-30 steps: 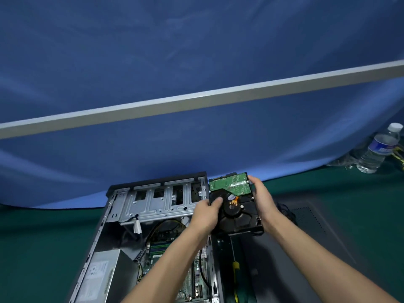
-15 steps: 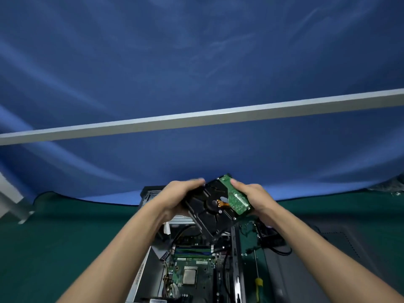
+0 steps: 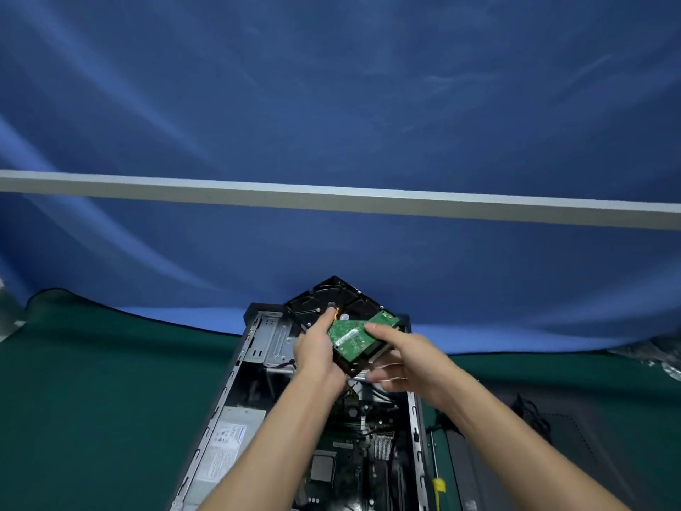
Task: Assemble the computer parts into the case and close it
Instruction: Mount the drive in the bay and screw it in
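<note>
A makeshift repair bench: green mat, blue backdrop cloth, opened computer case.

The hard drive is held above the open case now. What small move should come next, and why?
Probably lower the hard drive toward the metal drive bay at the far end of the case. The left hand grips it, the right hand touches its near edge, and it is tilted in the air, circuit board up, not yet seated.

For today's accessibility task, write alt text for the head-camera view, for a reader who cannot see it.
A person holds a hard drive, green circuit board up, above the far end of an open computer case: the left hand grips it and the right hand touches its near edge. The case lies on a green mat before a blue backdrop.
</note>
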{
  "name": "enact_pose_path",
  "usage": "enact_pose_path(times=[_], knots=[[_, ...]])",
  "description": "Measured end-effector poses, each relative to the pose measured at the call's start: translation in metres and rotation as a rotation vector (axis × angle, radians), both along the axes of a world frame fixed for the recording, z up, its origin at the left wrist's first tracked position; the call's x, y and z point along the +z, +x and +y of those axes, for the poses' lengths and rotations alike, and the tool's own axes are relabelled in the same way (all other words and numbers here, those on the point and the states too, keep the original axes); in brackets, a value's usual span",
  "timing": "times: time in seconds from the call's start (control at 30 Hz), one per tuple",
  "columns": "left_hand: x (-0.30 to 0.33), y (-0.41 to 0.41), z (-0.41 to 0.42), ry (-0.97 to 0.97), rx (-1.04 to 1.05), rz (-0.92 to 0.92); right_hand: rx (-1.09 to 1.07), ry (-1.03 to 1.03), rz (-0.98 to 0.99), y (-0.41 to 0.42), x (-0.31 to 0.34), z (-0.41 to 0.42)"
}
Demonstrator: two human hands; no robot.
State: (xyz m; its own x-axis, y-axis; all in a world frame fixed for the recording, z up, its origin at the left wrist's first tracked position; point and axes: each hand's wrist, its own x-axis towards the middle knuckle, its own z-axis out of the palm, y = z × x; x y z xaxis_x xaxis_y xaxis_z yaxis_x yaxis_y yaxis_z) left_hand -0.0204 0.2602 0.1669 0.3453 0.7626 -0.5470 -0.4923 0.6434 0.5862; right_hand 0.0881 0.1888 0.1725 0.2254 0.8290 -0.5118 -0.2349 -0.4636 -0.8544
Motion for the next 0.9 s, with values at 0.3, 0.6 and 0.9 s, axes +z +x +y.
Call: enact_pose_path(times=[0.3, 0.6, 0.9], knots=[[-0.049, -0.053, 0.04, -0.021, -0.802, 0.176, -0.147, -0.19, -0.54, -0.02, -0.017, 0.013], [-0.107, -0.075, 0.034, -0.151, -0.903, 0.241, -0.148, -0.459, -0.36, -0.044, -0.067, -0.004], [-0.138, -0.065, 0.038, -0.198, -0.846, 0.221, -0.031, -0.499, -0.66, -0.033, -0.096, 0.002]])
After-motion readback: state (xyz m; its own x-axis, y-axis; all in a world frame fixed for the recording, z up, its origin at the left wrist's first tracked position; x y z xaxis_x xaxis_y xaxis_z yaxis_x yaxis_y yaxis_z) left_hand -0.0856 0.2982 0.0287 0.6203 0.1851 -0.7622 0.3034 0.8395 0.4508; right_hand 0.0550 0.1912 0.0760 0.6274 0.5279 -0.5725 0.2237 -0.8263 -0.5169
